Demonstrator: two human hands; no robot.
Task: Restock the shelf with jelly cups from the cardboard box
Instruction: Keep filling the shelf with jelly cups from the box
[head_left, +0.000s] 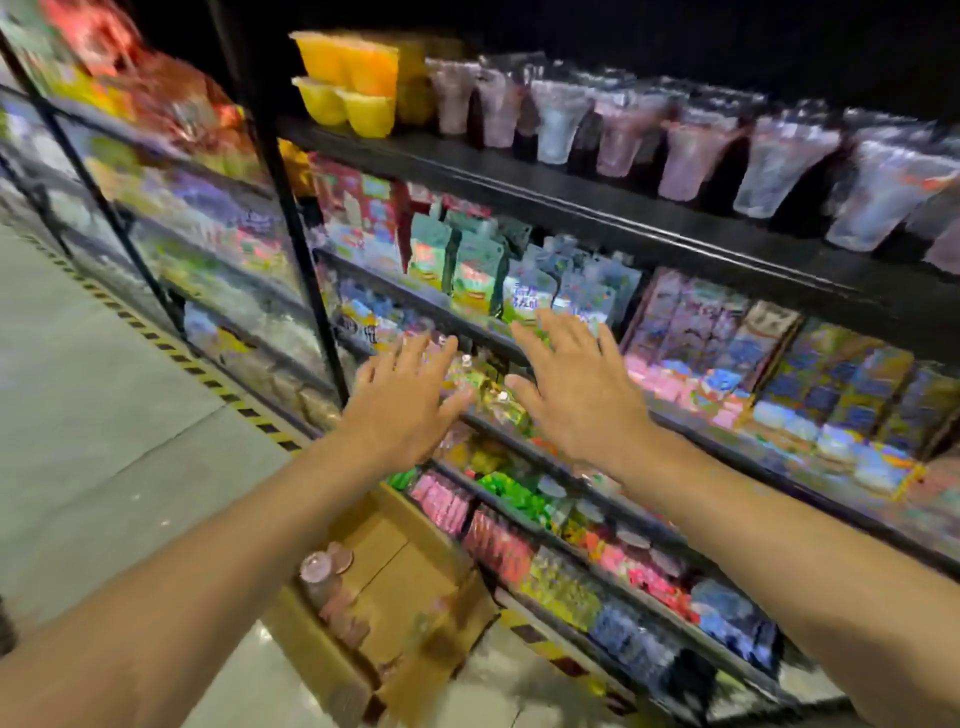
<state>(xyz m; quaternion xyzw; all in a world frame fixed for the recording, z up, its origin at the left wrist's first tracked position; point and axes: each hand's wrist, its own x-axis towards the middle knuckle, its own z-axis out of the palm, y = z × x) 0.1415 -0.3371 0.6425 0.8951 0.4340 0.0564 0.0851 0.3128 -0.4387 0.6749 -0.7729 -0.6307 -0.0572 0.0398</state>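
Both my hands are stretched out in front of the middle shelves with fingers spread and nothing in them. My left hand (402, 402) and my right hand (574, 387) hover side by side, palms down, a little apart. Below them on the floor stands an open cardboard box (410, 577) with a few pinkish jelly cups (324, 566) along its left side. On the top shelf (571, 200) a long row of clear and pink jelly cups (696, 150) runs to the right, beside yellow and orange cups (348, 83). The frame is motion-blurred.
The black shelving unit holds snack pouches (467, 270), candy packs (498, 540) and boxed goods (831, 384) on its lower shelves. A second rack (171, 171) of packaged snacks stands to the left. Grey floor with a yellow-black striped line (208, 374) lies at left.
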